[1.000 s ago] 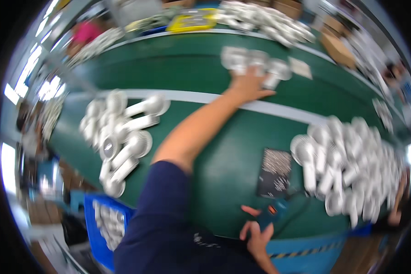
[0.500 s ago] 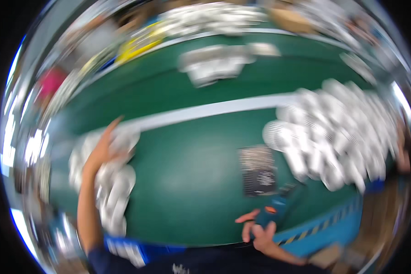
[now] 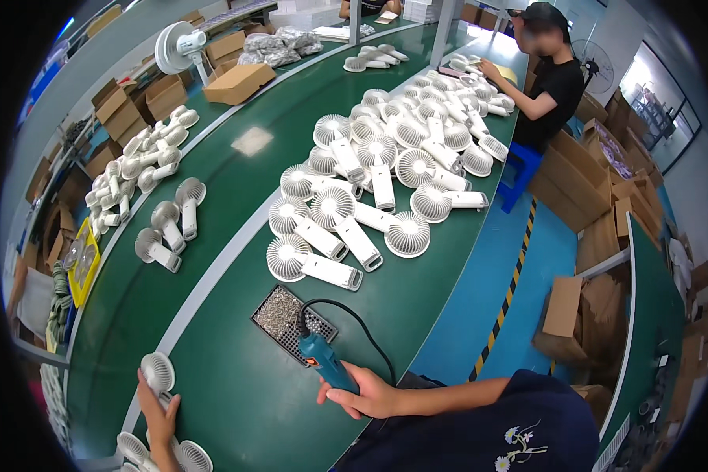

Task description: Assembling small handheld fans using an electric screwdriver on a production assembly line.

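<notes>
My right hand (image 3: 370, 391) is wrapped round a teal electric screwdriver (image 3: 326, 366), its black cord looping away to the right. The driver's front end is over a black perforated screw tray (image 3: 319, 326), whose far half is heaped with small silvery screws (image 3: 278, 311). At the lower left, my left hand (image 3: 159, 421) grips a white handheld fan (image 3: 158, 370) by its handle, thumb on one side and fingers on the other. More white fans (image 3: 193, 456) lie beside that wrist, partly cut off by the picture's rim.
A large pile of white fans (image 3: 377, 149) spreads along the green table (image 3: 236, 377) beyond the tray. Across a pale strip (image 3: 212, 285) lie 3 more fans (image 3: 165, 216). A person in black (image 3: 547, 102) works at the far right, beside a blue stool (image 3: 519, 169). Cardboard boxes (image 3: 566, 315) stand on the floor.
The view has swung to the right and is no longer blurred. My left hand, spread over the left-hand fans before, now has one fan in it. The right hand still holds the screwdriver.
</notes>
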Tool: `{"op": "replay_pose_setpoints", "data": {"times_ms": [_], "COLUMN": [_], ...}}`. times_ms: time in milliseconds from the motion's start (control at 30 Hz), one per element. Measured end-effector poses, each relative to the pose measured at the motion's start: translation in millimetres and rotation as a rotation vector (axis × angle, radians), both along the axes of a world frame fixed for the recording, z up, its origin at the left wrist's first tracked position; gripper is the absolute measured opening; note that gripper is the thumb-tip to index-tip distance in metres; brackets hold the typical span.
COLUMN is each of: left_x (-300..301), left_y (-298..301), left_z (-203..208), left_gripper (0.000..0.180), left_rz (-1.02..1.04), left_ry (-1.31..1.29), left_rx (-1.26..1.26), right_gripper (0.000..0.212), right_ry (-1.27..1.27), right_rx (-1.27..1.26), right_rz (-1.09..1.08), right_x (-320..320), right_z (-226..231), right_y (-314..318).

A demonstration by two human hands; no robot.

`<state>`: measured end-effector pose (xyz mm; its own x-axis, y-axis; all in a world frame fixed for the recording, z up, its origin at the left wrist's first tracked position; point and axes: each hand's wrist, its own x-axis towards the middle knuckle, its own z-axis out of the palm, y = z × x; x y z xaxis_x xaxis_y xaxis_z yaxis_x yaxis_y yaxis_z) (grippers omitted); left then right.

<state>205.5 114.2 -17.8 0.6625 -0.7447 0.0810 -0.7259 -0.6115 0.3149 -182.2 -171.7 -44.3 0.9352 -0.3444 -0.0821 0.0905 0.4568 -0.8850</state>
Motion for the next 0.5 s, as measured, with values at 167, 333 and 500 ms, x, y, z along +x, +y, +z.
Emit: {"op": "replay_pose_setpoints", "data": {"times_ms": [167,333,500], "left_x": [-53,-116,-153], "left_y": [-54,-126,-129], "left_z": [10,20,21], "left_gripper": [0.107,0.102,0.092], "left_rz": [-0.209,-0.541,-0.346], "left_ry": [-0.059,-0.097,-0.012], "left_rx": [0.086,0.133,0.145], "right_gripper": [0.040,0.046,0.043], "right_ry": [0.015,0.051,0.052], "right_rx": [-0.016,-0.045,0.018], "right_rz": [0.034,-0.009,0.051], "right_x": [3,-6,5], "right_z": [-1,-2,-3], "right_y": [2,-1,-1]}}
